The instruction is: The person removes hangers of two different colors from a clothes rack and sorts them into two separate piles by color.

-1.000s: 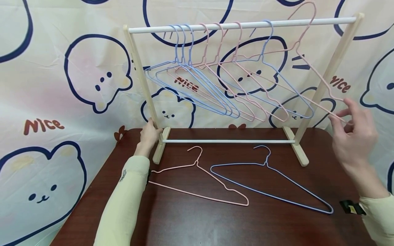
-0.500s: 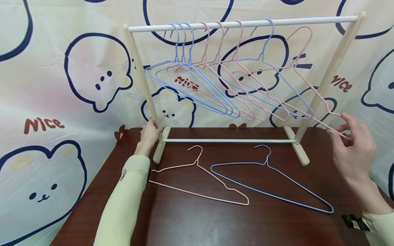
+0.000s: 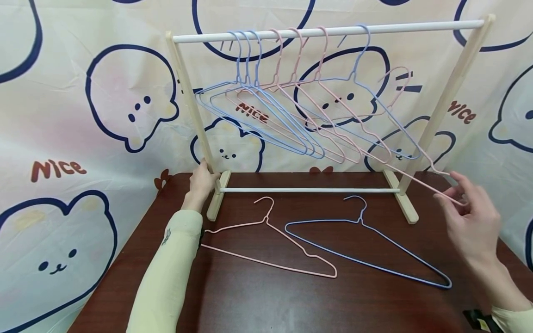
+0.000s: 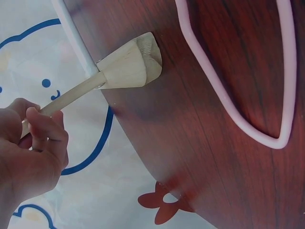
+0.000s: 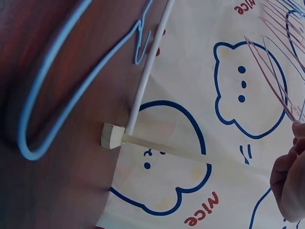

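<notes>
With fingers curled around it, my left hand (image 3: pixel 201 182) grips the rack's left wooden post (image 3: pixel 190 99) just above its foot; the left wrist view shows this hand (image 4: pixel 33 148) close by. My right hand (image 3: pixel 474 217) pinches the lower right corner of a pink clothes hanger (image 3: pixel 424 183). That hanger is tilted, its hook below the white top rail (image 3: pixel 416 27) and off it, overlapping the blue hanger (image 3: pixel 366 44) at the right end of the hung row. At the right edge of the right wrist view, my right hand (image 5: pixel 290 181) is partly cut off.
Several blue and pink hangers hang along the rail's left and middle. On the brown table (image 3: pixel 291 310) lie a pink hanger (image 3: pixel 268 264) and a blue hanger (image 3: pixel 366 263), in front of the rack's lower bar (image 3: pixel 308 190). A printed cloth (image 3: pixel 54 129) stands behind.
My right hand has lowered the pink hanger, whose hook went from rail height to well below it, and tilted it further. My left hand has stayed on the post.
</notes>
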A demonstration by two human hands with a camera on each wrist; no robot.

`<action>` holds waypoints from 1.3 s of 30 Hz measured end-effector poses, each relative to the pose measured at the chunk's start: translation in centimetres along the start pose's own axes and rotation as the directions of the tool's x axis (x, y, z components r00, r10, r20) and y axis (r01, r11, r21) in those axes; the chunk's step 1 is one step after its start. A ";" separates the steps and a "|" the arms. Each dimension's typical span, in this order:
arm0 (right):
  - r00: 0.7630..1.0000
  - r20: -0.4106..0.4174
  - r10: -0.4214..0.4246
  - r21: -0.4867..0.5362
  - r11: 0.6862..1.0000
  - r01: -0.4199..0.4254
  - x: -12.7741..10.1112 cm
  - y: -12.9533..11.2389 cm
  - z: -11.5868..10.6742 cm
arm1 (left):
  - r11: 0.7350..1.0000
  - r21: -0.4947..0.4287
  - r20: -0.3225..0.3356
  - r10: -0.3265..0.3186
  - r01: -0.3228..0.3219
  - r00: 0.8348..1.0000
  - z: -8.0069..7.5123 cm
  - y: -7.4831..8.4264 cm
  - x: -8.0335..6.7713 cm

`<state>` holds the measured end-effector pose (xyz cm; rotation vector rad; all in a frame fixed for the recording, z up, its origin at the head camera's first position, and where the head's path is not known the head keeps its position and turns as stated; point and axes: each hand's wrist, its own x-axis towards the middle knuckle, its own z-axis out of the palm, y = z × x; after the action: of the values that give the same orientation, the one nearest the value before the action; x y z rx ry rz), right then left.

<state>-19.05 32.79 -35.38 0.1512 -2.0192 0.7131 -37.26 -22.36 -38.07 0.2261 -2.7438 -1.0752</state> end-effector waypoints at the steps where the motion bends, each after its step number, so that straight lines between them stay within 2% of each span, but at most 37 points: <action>1: 1.000 0.013 0.012 0.004 1.000 -0.012 -0.2 -0.1 0.0 | 1.000 -0.001 0.001 0.000 0.000 1.000 0.0 0.0 0.0; 5: 0.998 0.055 0.029 0.010 0.999 -0.030 -1.0 -0.4 0.0 | 1.000 0.000 0.004 0.003 -0.003 1.000 0.0 0.0 0.0; 10: 0.996 0.085 0.002 0.005 1.000 -0.003 -2.1 -0.7 0.3 | 1.000 0.006 0.001 0.011 -0.011 1.000 0.1 0.2 0.0; 16: 0.988 0.151 0.030 0.018 0.999 -0.033 -3.4 -1.0 0.8 | 1.000 0.016 -0.002 0.009 -0.009 1.000 0.1 0.2 0.1; 23: 0.978 0.207 -0.013 0.054 0.999 0.002 -4.3 -1.4 1.6 | 1.000 0.012 -0.003 0.013 -0.013 1.000 0.1 0.1 0.1; 31: 0.972 0.227 -0.064 0.089 0.995 0.045 -5.1 -2.3 2.1 | 1.000 0.014 0.001 0.001 -0.001 1.000 0.2 0.2 0.1; 39: 0.964 0.256 -0.068 0.112 0.993 0.040 -6.2 -2.9 2.7 | 1.000 0.013 0.003 0.005 -0.005 1.000 0.0 -0.1 0.1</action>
<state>-16.65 27.82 -40.23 0.3782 -2.2161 0.8000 -37.34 -22.39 -38.13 0.2191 -2.7533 -1.0582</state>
